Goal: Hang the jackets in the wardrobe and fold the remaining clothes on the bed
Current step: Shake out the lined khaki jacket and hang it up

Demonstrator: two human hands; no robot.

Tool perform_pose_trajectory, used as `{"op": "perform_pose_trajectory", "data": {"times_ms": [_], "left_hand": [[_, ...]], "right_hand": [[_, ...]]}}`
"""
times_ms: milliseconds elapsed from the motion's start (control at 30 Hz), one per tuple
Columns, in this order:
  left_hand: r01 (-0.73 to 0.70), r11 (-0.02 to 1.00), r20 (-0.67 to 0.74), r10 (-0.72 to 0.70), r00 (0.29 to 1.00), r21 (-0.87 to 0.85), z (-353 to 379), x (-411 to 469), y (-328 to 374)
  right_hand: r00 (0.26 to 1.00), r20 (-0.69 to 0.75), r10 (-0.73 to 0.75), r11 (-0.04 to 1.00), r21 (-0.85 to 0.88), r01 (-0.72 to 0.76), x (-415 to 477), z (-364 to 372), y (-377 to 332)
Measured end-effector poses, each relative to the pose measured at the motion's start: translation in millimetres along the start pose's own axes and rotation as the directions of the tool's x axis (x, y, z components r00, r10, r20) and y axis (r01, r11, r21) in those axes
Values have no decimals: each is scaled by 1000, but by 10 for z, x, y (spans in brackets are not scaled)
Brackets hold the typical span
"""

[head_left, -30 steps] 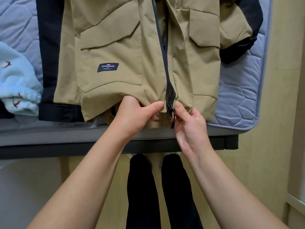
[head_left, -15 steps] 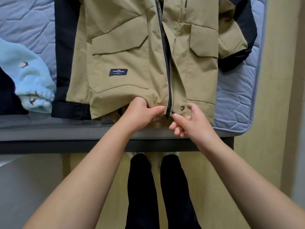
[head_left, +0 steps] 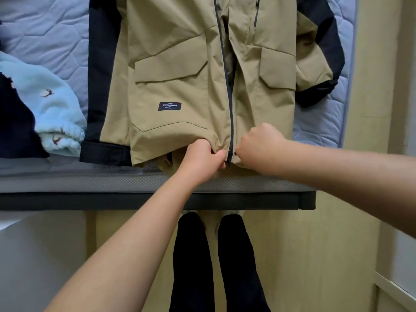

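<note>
The tan jacket (head_left: pixel 180 75) with dark sleeves lies front-up on the bed (head_left: pixel 45 30), its hem at the near edge of the mattress. The left grip (head_left: pixel 203 158) clenches a bunch of hem just left of the zipper (head_left: pixel 227 86). The right grip (head_left: pixel 261 145) — curled into a fist — grasps the hem on the other side, right at the zipper's bottom end. A pale blue fleece (head_left: pixel 45 104) lies beside the jacket's sleeve, next to a dark garment (head_left: pixel 13 122).
</note>
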State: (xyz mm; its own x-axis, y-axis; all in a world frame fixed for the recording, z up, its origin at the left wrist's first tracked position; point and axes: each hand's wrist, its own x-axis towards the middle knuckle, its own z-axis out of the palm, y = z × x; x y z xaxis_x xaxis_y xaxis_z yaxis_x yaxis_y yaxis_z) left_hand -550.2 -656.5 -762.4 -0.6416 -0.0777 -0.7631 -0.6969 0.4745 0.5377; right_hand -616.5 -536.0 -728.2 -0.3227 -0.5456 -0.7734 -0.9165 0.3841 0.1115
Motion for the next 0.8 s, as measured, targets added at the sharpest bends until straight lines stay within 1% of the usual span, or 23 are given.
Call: {"op": "perform_pose_trajectory", "data": {"times_ms": [33,100,167,233,333,400,467,500,567,633,700,733,800], "left_hand": [[19,1000,-12,-19,1000,-24,12,-2,-36],[64,988,-19,-67,998,-144,46,-4,-124],[100,964,-27,-110,994,-247,93,1,-178],[100,966,-52,-116,992,-239,152,19,-203],[75,986,-90,-89,992,-149,206,34,-196],[63,990,-121,-78,990,-125,214,58,-181],[53,990,-170,-74,983,-128,204,88,-164],[54,988,-191,-81,978,-145,200,105,-161],[99,965,-190,-147,971,-241,206,110,-180],[149,907,-141,-220,965,-394,237,118,-215],[177,832,-71,-250,966,-525,289,115,-222],[182,808,-48,-251,967,-560,319,121,-215],[197,810,-44,-264,963,-552,361,138,-195]], "right_hand": [[999,-5,-32,999,42,32,61,8,60],[997,-20,-77,985,152,79,159,25,178],[993,-30,-113,974,194,117,225,64,239],[990,-48,-132,982,127,138,262,101,250],[978,-144,-149,989,-35,145,312,106,310],[963,-211,-169,984,-96,151,361,69,385],[954,-248,-169,982,-124,141,413,29,421],[954,-248,-169,982,-127,141,436,21,423],[959,-210,-189,979,-112,168,475,33,399],[968,-171,-183,982,-74,172,498,54,385],[974,-158,-159,987,-21,158,525,44,395],[977,-148,-152,988,-1,154,533,34,394],[980,-125,-153,988,-14,153,546,32,359]]}}
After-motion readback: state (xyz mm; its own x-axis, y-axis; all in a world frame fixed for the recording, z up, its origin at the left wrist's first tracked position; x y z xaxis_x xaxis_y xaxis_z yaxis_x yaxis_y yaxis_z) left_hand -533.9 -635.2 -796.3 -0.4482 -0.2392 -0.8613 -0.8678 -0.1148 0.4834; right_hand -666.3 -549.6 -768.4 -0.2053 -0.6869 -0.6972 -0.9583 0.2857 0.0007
